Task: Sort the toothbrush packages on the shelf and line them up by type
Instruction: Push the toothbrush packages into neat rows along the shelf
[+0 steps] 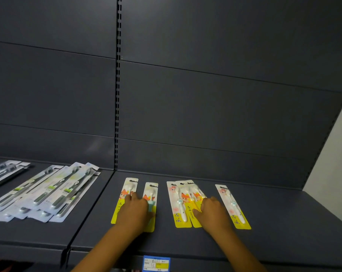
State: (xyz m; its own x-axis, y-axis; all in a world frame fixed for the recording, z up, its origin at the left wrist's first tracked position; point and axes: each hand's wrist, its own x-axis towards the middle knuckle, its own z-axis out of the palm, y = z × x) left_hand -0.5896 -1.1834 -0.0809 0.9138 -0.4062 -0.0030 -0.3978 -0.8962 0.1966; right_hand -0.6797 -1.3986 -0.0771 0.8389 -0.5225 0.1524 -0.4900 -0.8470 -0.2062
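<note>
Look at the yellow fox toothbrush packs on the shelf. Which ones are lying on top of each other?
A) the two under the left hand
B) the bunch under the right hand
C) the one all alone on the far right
B: the packs under the right hand overlap in a small pile, while the two by the left hand lie side by side and the far-right pack lies alone.

Blue & yellow price label (156, 263) on shelf's front edge, text too blurry to read. Slotted upright (118, 83) betw. dark grey back panels (225, 107). Pale wall (331, 165) at far right.
</note>
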